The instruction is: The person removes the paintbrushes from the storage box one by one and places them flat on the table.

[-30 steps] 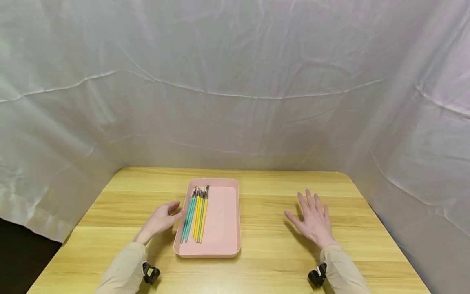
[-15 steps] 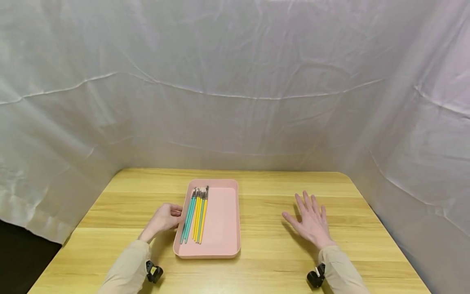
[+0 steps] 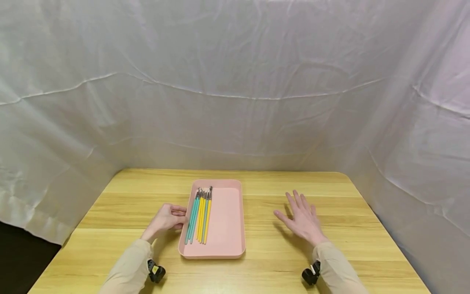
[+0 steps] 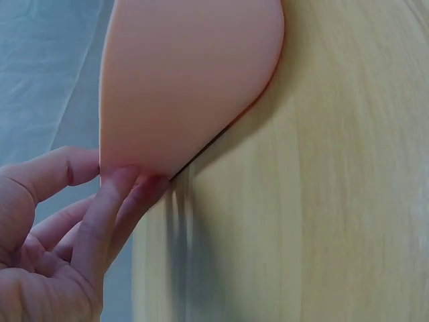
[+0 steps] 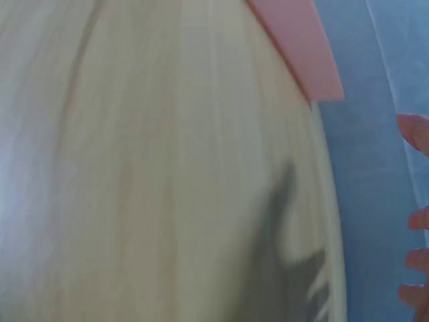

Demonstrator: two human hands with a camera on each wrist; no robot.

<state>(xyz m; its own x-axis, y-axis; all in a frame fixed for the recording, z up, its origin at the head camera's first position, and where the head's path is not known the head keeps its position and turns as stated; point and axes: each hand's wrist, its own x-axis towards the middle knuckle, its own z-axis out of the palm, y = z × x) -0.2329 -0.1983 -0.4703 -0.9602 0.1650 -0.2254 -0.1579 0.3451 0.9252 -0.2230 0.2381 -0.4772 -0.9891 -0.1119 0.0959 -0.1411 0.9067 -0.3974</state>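
Note:
A pink tray (image 3: 225, 249) sits on the wooden table left of centre. Several paintbrushes (image 3: 198, 216) with teal and yellow handles lie side by side along its left half, bristles at the far end. My left hand (image 3: 166, 219) pinches the tray's left wall. In the left wrist view, its fingertips (image 4: 122, 180) press the outside of the tray wall (image 4: 188, 74) while the thumb reaches the rim. To the right of the tray, my right hand (image 3: 302, 220) is spread palm down over the table, holding nothing. Its fingers (image 5: 417, 258) show at the edge of the right wrist view.
The wooden table (image 3: 264, 265) has rounded far corners. Pale grey fabric (image 3: 235, 122) hangs behind it and down both sides. A small black camera (image 3: 156, 272) sits at the left wrist, another black camera (image 3: 311, 273) at the right.
My left hand has closed in on the tray's left wall, and the tray has slid slightly right with the brushes in it. My spread right hand has moved left, towards the tray.

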